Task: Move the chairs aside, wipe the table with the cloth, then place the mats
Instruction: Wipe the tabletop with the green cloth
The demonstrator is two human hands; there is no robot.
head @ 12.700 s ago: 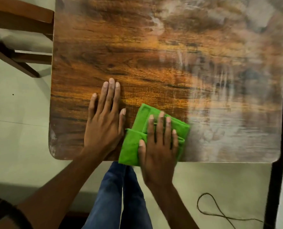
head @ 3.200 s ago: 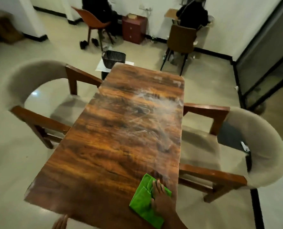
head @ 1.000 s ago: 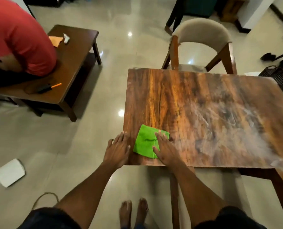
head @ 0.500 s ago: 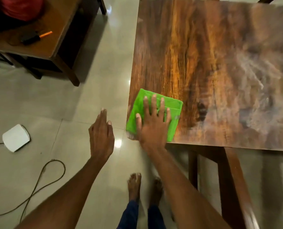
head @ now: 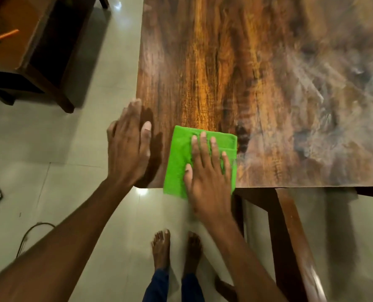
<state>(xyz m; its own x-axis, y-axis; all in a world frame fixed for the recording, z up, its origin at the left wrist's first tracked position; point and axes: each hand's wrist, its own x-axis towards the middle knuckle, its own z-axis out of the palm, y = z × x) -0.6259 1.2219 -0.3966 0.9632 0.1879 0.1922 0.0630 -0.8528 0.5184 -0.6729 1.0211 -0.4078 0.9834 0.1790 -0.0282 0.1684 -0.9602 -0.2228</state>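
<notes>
- Green cloth [head: 178, 162] lies under the right hand [head: 207, 171], whose fingers are spread flat, at the wooden counter [head: 246, 73] corner.
- Left hand [head: 127, 149], open and holding nothing, is just left of the cloth, at the counter edge.

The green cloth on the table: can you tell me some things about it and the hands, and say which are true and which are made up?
1. The right hand lies flat on the green cloth. True.
2. The cloth sits in the middle of the table. False: it lies near the table's corner, its near edge hanging over the rim.
3. The left hand is on the cloth too. False: it is at the table's corner, apart from the cloth.
4. The person's feet are bare. True.
5. Mats lie on the table. False: none show.
</notes>
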